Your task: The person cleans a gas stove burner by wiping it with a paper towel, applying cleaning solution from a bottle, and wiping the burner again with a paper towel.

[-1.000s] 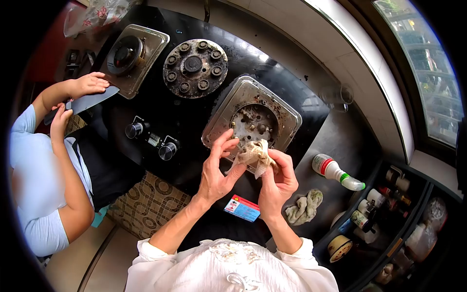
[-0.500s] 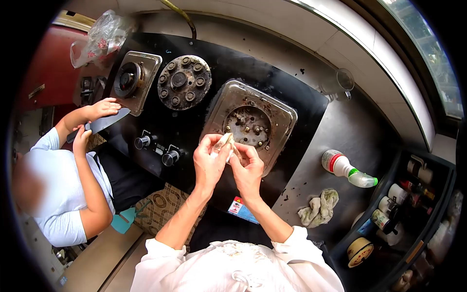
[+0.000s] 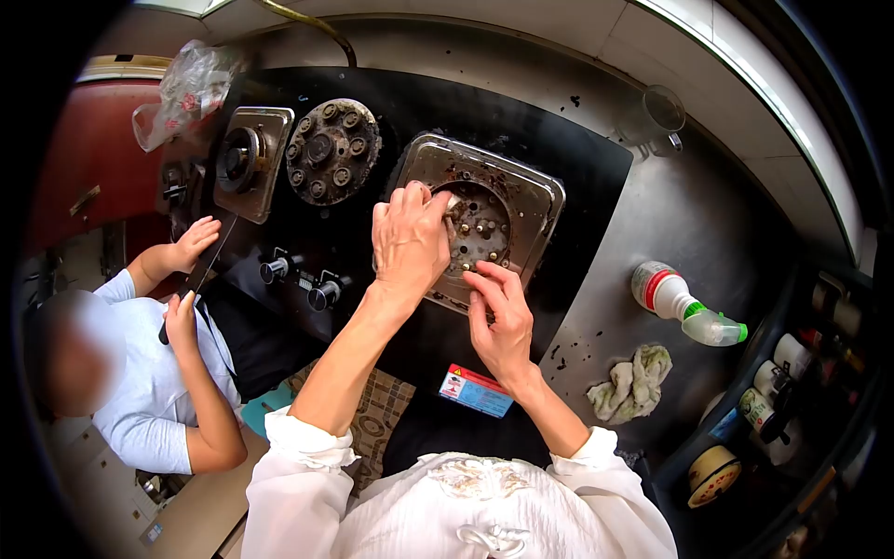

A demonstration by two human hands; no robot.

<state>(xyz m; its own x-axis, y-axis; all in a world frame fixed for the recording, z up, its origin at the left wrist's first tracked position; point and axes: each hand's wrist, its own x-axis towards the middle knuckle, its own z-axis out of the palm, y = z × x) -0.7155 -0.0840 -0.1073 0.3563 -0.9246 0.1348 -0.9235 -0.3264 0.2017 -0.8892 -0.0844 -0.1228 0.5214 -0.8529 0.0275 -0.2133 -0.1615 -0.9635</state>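
My left hand (image 3: 410,238) is closed on a small pale cloth (image 3: 453,202), most of it hidden by the fingers, at the left rim of the round burner opening (image 3: 480,228). That opening lies in a square, stained metal drip tray (image 3: 538,191) on the black stove. Near the opening's lower edge is my right hand (image 3: 501,321), its fingers apart and curved, with nothing seen in them. A detached round burner piece (image 3: 333,152) with a ring of small caps rests on the stove to the left.
At left a person (image 3: 158,373) holds a knife (image 3: 209,256). To the right are a spray bottle (image 3: 684,303), a crumpled cloth (image 3: 631,384), a glass mug (image 3: 656,116) and a dark rack (image 3: 745,401) of containers. Two knobs (image 3: 298,279) sit on the stove's front.
My hands have separated. The left moved up to the burner opening with the cloth; the right let go of it and moved slightly right. The person's knife turned to a steeper angle.
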